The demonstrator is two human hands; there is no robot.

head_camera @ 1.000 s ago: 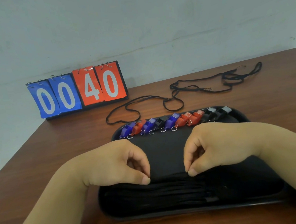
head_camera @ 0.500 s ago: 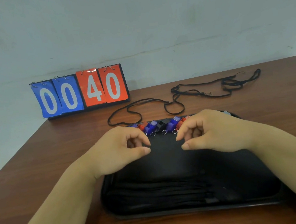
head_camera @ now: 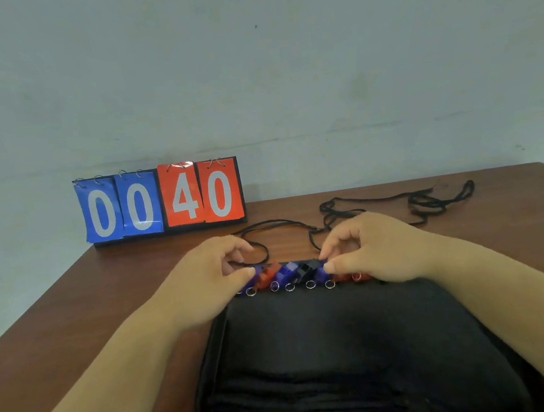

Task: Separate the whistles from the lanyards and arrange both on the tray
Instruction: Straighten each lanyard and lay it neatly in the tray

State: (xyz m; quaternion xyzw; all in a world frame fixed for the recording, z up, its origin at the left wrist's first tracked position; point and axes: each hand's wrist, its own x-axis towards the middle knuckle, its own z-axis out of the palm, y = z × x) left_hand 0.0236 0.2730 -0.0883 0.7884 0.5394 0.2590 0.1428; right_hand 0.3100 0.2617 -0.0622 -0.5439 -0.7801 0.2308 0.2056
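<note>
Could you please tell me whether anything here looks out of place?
Yes: several loose black lanyards lie tangled on the table behind the tray, not on it. The whistles sit in a tidy row along its far edge.

A flip scoreboard (head_camera: 162, 200), two blue cards reading 00 and two red cards reading 40, stands at centre left of the frame on the far edge of a brown wooden table (head_camera: 73, 310), against a pale, scuffed wall (head_camera: 283, 70) filling the upper half.
</note>
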